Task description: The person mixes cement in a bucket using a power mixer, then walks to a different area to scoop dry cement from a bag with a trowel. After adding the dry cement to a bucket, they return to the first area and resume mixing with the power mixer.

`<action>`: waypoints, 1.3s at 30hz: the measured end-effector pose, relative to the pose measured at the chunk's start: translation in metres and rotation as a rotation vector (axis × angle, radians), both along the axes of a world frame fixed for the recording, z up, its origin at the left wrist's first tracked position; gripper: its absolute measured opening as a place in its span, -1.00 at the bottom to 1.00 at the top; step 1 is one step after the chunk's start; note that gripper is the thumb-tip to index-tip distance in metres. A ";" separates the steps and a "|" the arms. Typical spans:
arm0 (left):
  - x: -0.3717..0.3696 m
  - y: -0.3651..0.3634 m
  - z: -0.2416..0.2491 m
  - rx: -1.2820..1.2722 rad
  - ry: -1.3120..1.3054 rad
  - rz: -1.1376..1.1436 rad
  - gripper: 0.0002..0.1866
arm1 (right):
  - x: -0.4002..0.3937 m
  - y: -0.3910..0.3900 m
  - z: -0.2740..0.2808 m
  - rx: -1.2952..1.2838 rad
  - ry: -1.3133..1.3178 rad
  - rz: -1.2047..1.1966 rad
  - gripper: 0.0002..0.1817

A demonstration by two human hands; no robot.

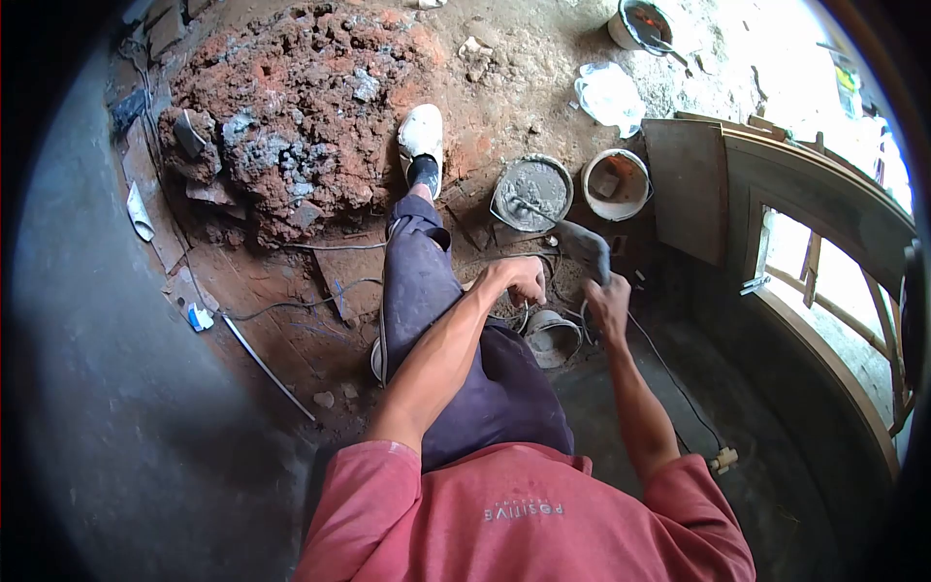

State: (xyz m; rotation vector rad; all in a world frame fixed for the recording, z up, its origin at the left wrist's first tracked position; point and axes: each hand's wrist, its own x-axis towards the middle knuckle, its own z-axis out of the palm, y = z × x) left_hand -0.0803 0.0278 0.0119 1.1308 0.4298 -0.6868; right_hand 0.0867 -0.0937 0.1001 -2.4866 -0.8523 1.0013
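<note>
My left hand (527, 279) is closed above a small mortar-stained bucket (555, 341), gripping its thin wire handle. My right hand (609, 303) is wrapped round the lower end of a curved grey thing (584, 242), whose kind I cannot tell. That grey thing points up and left, toward a bucket of wet mortar (533, 192). A trowel-like tool (527, 206) lies in the mortar, its blade hidden. Just right of this stands a pale bucket (617, 184) with a block-like lump inside.
A heap of red soil and rubble (291, 126) fills the upper left, beside my white shoe (421, 136). Cables and a white pipe (269, 369) lie on the ground. A wooden window frame (824, 339) borders the right. Another bucket (642, 27) and a plastic bag (609, 95) are farther off.
</note>
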 end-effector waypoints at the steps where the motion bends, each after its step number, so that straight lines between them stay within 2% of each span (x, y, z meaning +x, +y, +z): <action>1: 0.000 -0.003 0.000 0.019 0.007 0.024 -0.79 | -0.004 0.003 -0.020 0.055 -0.006 0.038 -0.70; 3: 0.001 -0.004 -0.004 0.096 -0.002 0.021 -0.80 | -0.014 0.017 -0.055 0.108 -0.092 -0.025 -0.68; 6: 0.000 -0.012 -0.012 0.280 -0.053 0.027 -0.74 | -0.003 0.025 -0.050 0.139 -0.086 -0.130 -0.70; 8: 0.001 -0.011 -0.005 0.245 -0.057 0.041 -0.73 | 0.015 0.016 -0.047 0.158 -0.089 -0.139 -0.72; 11: 0.002 -0.006 -0.007 0.235 -0.085 0.060 -0.74 | 0.024 0.013 -0.014 0.126 -0.125 -0.112 -0.71; 14: 0.002 -0.001 0.000 0.163 -0.081 -0.014 -0.62 | 0.028 0.009 0.018 0.119 -0.102 -0.065 -0.74; 21: 0.000 -0.001 0.004 0.072 -0.094 -0.050 -0.60 | 0.016 -0.001 0.068 0.078 -0.090 0.032 -0.78; 28: -0.004 -0.001 0.008 0.088 -0.106 -0.028 -0.60 | -0.011 -0.010 0.051 -0.021 -0.072 0.123 -0.78; 31: -0.002 -0.009 -0.006 0.075 -0.075 -0.083 -0.61 | -0.012 -0.019 -0.002 0.079 -0.094 0.171 -0.78; 35: -0.003 -0.006 -0.007 0.110 -0.051 -0.060 -0.58 | -0.011 0.002 -0.054 0.078 -0.184 0.098 -0.77; 37: -0.004 -0.010 -0.012 0.261 -0.217 -0.001 -0.54 | -0.009 0.012 -0.059 0.150 -0.119 -0.072 -0.79; 38: -0.003 -0.012 -0.016 0.228 -0.164 -0.026 -0.48 | -0.004 0.012 -0.056 0.168 -0.038 -0.134 -0.82; 39: -0.004 -0.008 -0.010 0.221 -0.160 -0.027 -0.48 | 0.001 0.012 -0.052 0.154 -0.107 -0.056 -0.81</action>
